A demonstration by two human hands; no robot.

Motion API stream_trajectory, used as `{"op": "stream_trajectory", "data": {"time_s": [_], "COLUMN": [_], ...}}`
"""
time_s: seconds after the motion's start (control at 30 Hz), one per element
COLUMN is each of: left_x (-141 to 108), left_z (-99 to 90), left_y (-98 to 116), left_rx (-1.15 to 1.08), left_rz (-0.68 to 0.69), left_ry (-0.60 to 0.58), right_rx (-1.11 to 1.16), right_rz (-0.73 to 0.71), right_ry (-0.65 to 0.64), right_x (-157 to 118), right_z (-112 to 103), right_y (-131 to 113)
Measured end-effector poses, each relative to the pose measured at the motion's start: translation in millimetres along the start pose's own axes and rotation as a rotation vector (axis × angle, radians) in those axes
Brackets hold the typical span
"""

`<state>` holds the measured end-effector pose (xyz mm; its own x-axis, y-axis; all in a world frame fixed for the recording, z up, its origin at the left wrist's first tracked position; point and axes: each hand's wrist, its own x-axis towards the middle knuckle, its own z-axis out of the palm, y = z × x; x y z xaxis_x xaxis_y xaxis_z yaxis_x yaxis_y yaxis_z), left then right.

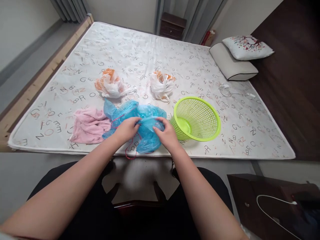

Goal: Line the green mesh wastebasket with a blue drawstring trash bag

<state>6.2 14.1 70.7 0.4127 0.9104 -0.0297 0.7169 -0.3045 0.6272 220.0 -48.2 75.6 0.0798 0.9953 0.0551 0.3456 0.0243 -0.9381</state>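
Note:
A crumpled blue plastic bag point(148, 141), thin and see-through, lies spread at the front edge of the mattress. My left hand point(128, 128) pinches its upper edge near the middle. On the other side my right hand point(165, 133) grips the same bag between thumb and fingers. A thin red drawstring point(130, 156) loops out of the bag and hangs at the mattress edge. Left of the bag, partly touching it, is a rumpled pink cloth point(88, 128). Just right of my right hand stands a lime green mesh basket point(217, 128), tilted in view, with nothing visible inside.
Two crumpled white and orange plastic bags, a left one point(111, 86) and a right one point(162, 88), lie farther back on the lettered mattress point(140, 43). Pillows point(232, 63) and a thin cable point(226, 91) lie at the right. A dark cabinet point(262, 200) stands lower right.

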Motion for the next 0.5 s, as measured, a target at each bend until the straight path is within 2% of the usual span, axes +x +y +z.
{"op": "stream_trajectory", "data": {"time_s": [0.1, 0.23, 0.33, 0.4, 0.5], "left_x": [3.1, 3.9, 6.3, 8.2, 8.7], "left_z": [-8.5, -23.7, -29.6, -29.1, -23.7], "left_y": [1.6, 6.3, 5.9, 5.9, 9.6], "left_rx": [-0.104, -0.240, -0.289, -0.392, -0.691], "left_rz": [-0.069, -0.207, -0.234, -0.256, -0.327], "left_ry": [0.172, 0.268, 0.335, 0.302, 0.115], "right_rx": [-0.240, -0.541, -0.727, -0.777, -0.745], "right_rz": [-0.044, -0.032, -0.025, -0.029, -0.092], "right_ry": [0.023, -0.012, 0.003, 0.011, 0.068], "right_x": [-2.8, -8.0, -10.4, -11.8, -15.7], "right_z": [-4.1, -8.4, -8.2, -5.0, 3.3], "right_y": [-0.7, -0.3, 0.6, 0.1, -5.4]}}
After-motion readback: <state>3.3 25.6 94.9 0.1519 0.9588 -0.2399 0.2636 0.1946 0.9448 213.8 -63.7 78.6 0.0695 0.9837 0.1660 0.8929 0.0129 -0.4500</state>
